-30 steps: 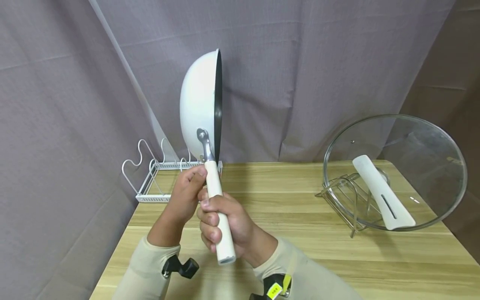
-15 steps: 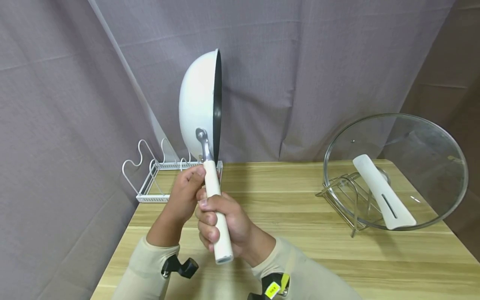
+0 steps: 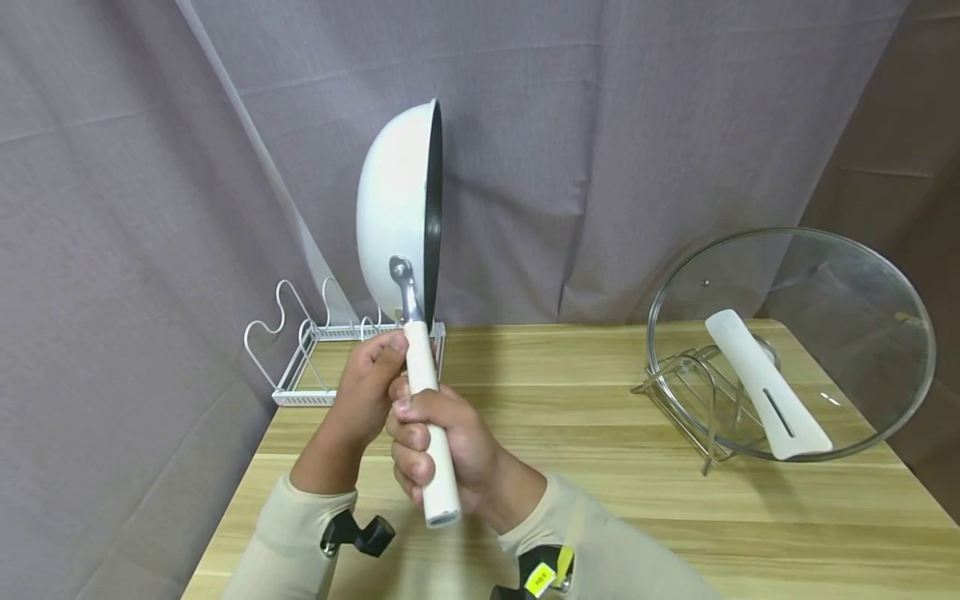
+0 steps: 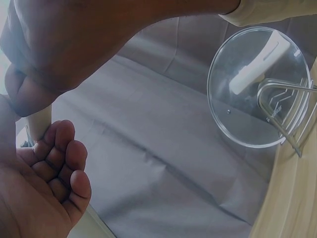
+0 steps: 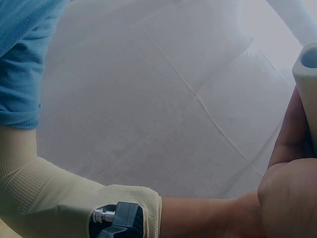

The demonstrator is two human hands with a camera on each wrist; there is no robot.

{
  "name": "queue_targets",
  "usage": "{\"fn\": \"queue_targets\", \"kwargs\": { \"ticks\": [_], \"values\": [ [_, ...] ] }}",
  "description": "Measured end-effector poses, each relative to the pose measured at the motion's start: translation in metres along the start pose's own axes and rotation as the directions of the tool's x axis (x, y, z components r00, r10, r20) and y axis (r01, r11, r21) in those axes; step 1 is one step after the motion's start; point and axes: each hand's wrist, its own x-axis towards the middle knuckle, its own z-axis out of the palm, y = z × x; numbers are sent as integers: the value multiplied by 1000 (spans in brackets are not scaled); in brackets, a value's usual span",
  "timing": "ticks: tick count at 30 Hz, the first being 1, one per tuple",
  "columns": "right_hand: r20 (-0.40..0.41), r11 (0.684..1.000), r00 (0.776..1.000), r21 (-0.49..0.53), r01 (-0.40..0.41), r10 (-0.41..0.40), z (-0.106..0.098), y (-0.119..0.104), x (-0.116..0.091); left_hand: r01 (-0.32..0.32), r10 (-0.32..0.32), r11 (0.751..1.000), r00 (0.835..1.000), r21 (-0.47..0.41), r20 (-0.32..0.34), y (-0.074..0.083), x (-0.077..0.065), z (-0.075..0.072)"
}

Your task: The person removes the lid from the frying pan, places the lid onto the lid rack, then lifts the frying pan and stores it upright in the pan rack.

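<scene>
A white wok (image 3: 392,200) with a dark interior is held up on its side, its opening turned to the right. Its cream handle (image 3: 420,358) points down toward me. My right hand (image 3: 453,442) grips the lower handle, thumb across the top and fingers wrapped around. Higher up, close to the metal joint, my left hand (image 3: 367,387) holds the handle with its thumb against the side. In the left wrist view the curled fingers (image 4: 64,158) of the left hand show beside the handle. At the right wrist view's edge the handle's hollow end (image 5: 307,74) appears.
At the back left of the wooden table (image 3: 555,467) stands a white wire rack (image 3: 307,398), partly behind my left hand and the wok. To the right, a large glass lid (image 3: 847,333) with a white handle leans in a metal wire stand (image 3: 705,400). Grey curtain (image 3: 525,167) hangs behind.
Both hands and the wok have drifted slightly left, the handle's lower end most. The grip is unchanged, and the lid and rack are where they were.
</scene>
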Motion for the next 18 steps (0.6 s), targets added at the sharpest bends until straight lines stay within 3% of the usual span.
{"fn": "queue_targets", "kwargs": {
  "ticks": [18],
  "values": [
    [7,1000,1000,-1,1,-1,0,1,3,19,-19,1000,1000,-3,-17,2,-1,-2]
  ]
}}
